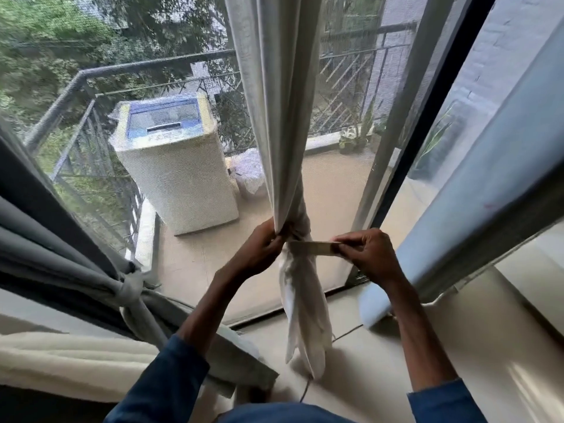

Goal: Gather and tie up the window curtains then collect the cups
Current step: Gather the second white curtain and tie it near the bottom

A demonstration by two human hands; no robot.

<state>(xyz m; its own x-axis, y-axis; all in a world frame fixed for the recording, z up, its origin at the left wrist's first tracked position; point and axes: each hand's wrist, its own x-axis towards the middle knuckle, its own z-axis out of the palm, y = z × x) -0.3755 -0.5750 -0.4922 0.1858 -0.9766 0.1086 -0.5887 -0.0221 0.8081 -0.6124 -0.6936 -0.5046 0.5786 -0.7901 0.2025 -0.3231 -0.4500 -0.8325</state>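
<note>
A white curtain (274,102) hangs down the middle of the window, gathered into a narrow bundle at hand height, its loose end (305,315) dangling to the floor. My left hand (262,245) grips the bundle on its left side. My right hand (366,254) pinches the end of a flat beige tie strap (314,248), which is stretched taut sideways from the bundle. A grey curtain (55,239) at the left is held by a knotted tie (131,288). No cups are in view.
Behind the mesh screen lies a balcony with a washing machine (180,166), a railing (128,68) and potted plants (354,138). A dark sliding door frame (427,148) stands at the right. A cream cushion (61,361) lies at lower left, and a thin cable (345,332) crosses the floor.
</note>
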